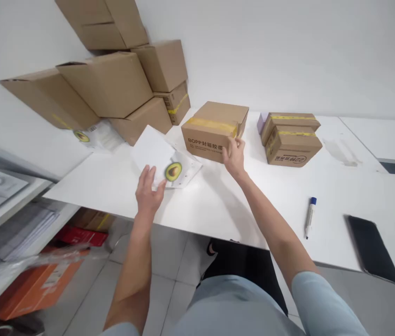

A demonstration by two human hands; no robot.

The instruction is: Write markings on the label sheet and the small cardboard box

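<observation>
My left hand (149, 190) rests on the near edge of a white packet with an avocado picture (169, 163) on the white table (218, 205); its fingers are stretched out and lie flat. My right hand (234, 154) grips the front right corner of a taped cardboard box printed "BOPP" (211, 128), fingers curled around the edge. The box stands just behind and to the right of the packet.
Several cardboard boxes (113, 81) are piled against the wall at the back left, with another avocado packet (94, 135) below them. Two stacked taped boxes (291, 137) stand to the right. A blue-capped marker (309, 217) and a black phone (372, 249) lie near the front right edge.
</observation>
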